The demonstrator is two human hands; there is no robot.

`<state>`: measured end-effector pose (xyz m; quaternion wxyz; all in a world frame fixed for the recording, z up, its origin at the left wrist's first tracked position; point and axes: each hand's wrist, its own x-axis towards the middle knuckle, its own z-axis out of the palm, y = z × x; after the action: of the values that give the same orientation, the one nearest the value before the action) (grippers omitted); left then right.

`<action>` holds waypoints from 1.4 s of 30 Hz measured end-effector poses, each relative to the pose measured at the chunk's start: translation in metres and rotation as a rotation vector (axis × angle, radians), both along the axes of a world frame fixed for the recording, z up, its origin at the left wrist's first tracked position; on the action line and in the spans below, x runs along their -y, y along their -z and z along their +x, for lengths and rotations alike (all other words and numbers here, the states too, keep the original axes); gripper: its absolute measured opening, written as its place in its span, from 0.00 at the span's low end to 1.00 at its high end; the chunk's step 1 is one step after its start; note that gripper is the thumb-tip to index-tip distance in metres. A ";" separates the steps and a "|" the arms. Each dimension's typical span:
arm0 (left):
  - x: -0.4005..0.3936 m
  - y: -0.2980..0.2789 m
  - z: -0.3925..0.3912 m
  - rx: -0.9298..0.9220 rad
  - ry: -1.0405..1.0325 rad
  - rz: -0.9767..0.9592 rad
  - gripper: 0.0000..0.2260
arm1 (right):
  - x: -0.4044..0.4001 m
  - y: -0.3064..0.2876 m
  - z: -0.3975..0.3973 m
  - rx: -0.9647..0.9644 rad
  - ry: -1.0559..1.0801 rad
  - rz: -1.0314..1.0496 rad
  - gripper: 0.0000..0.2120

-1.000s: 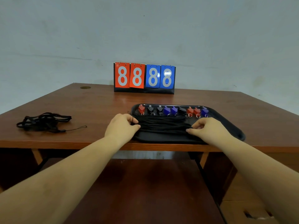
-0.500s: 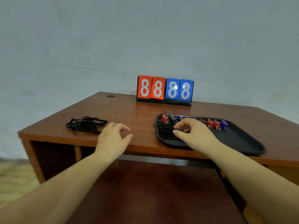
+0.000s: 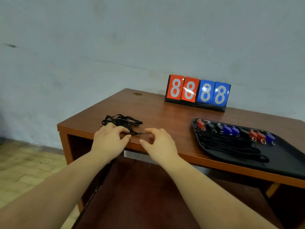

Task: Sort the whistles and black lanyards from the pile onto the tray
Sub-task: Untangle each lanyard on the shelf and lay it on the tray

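Two hands reach the lanyard pile (image 3: 121, 121), well left of the tray (image 3: 280, 164): left hand (image 3: 109, 141) curls onto a strand, right hand (image 3: 159, 142) hovers loosely open, empty. Next, lift one lanyard free.

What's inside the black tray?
Along the far side of the tray is a row of red, black and blue whistles, with black lanyards laid nearer. Anything beneath the lanyards is hidden.

Tangled pile of black lanyards (image 3: 121, 121) lies near table's left front corner. Black tray (image 3: 283, 164), well apart, holds a row of red, black and blue whistles (image 3: 234, 131) above straightened lanyards (image 3: 231, 144).
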<state>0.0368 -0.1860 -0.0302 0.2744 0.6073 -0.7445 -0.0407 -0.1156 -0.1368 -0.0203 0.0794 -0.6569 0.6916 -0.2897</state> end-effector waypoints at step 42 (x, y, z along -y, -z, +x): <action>-0.035 -0.017 -0.107 -0.254 0.603 0.119 0.12 | -0.080 -0.048 -0.135 -0.035 0.100 -0.140 0.16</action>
<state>-0.0700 -0.1510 -0.0134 0.3047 0.3645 -0.8469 -0.2387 -0.2507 -0.0571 0.0281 0.0066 -0.6306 0.7028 -0.3292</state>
